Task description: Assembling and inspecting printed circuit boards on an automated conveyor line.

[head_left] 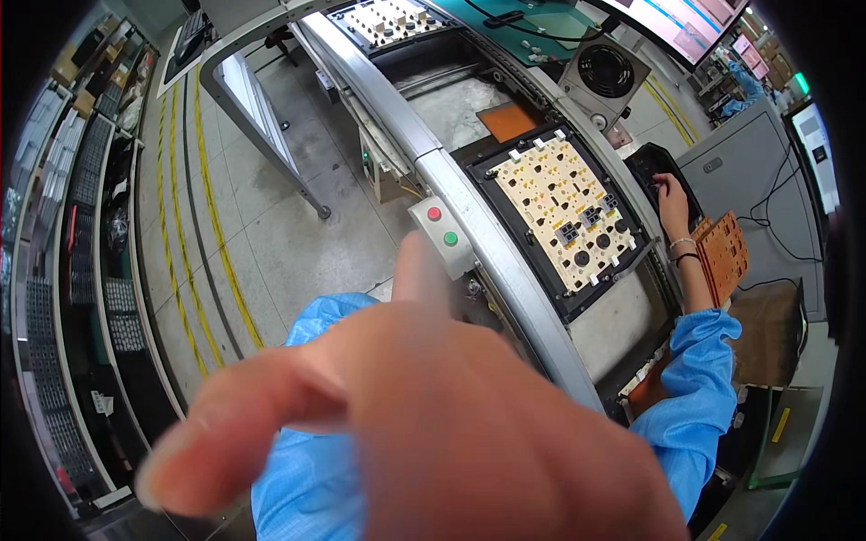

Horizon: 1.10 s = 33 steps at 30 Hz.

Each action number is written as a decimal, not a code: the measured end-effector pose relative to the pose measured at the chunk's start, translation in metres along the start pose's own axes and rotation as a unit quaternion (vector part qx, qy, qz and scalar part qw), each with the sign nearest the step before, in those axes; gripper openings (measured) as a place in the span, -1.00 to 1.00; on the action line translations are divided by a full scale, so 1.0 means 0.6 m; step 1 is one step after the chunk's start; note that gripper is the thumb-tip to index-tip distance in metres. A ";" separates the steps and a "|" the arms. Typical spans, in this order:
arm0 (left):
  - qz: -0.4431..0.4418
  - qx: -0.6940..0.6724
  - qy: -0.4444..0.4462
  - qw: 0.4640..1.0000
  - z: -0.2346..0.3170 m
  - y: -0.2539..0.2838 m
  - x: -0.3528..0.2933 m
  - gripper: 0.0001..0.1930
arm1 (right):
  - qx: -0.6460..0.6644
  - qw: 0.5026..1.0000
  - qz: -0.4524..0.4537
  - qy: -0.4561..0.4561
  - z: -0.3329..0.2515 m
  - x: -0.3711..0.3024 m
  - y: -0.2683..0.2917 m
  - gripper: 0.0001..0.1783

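Note:
My left hand (469, 424) looms large and blurred close up, index finger stretched out and thumb spread apart. Nothing shows in it. Beyond its fingertip is a small control box (431, 233) with a red and a green button; I cannot tell whether they touch. At the right, my right hand (672, 209) reaches over a black bin (687, 185), fingers bent together; what they hold, if anything, is too small to make out. Between the hands, a cream-coloured pallet (541, 194) in a black frame lies on the conveyor, bearing black connectors (591, 216) and round black parts (582, 259).
An orange slotted plate (722, 257) stands beside my right forearm. The conveyor's metal rail (469, 207) runs diagonally. Farther up are another cream pallet (388, 22) and a fan (606, 72). Shelving (81, 225) lines the left; a grey cabinet (758, 171) stands at right.

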<state>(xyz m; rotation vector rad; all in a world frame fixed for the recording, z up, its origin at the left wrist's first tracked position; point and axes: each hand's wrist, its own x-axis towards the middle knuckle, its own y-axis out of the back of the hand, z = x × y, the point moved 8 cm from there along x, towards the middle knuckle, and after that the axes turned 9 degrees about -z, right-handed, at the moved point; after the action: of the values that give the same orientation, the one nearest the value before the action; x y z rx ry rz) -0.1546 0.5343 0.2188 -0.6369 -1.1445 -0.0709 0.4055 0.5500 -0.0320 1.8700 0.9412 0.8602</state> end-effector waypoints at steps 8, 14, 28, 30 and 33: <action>-0.015 -0.012 0.003 1.000 0.019 -0.005 0.010 -0.80 | 0.012 1.000 0.000 0.004 0.011 0.011 -0.005 -0.77; -0.025 -0.029 0.009 0.999 0.030 0.005 0.019 -0.83 | 0.012 1.000 -0.008 -0.014 0.003 0.016 -0.015 -0.76; -0.048 -0.123 0.062 0.989 0.006 0.018 0.069 -0.82 | 0.050 0.998 -0.034 0.009 -0.013 0.024 -0.025 -0.76; -0.058 -0.130 0.044 0.989 0.011 0.026 0.067 -0.85 | 0.054 0.998 -0.017 0.017 -0.004 0.021 -0.018 -0.76; -0.104 -0.145 0.050 0.983 0.026 0.022 0.071 -0.86 | 0.045 0.999 -0.022 0.015 -0.011 0.026 -0.024 -0.77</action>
<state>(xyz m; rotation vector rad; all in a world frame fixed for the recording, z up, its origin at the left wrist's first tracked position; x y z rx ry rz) -0.1444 0.5646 0.2538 -0.7591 -1.1099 -0.4507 0.4038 0.5709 -0.0391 1.9092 1.0506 0.8338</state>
